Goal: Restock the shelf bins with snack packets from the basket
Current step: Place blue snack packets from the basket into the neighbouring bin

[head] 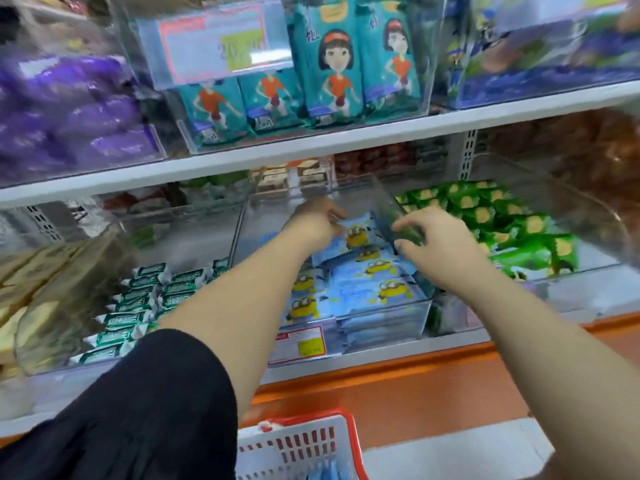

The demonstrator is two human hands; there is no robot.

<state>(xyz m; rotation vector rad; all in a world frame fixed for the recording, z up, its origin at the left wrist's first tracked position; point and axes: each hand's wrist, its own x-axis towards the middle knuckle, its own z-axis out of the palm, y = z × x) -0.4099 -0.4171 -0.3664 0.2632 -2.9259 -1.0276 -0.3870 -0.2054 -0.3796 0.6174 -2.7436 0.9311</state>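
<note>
A clear acrylic bin (384, 327) on the lower shelf holds several light-blue snack packets (374, 282) printed with yellow cartoon figures. My left hand (317, 221) reaches deep into the bin, and its fingers curl onto the rearmost blue packet (358, 233). My right hand (434, 237) is at the bin's right wall, fingers curled at the edge of the packets; what they hold is unclear. The white basket with a red rim (298, 448) sits below at the frame's bottom, with a few blue packets (325, 471) inside.
Green packets (502, 223) fill the bin to the right, and green-and-white bars (138, 306) lie to the left. The upper shelf (311, 147) carries teal packs (332, 64) and purple bags (69, 116). An orange ledge (415, 386) runs along the shelf front.
</note>
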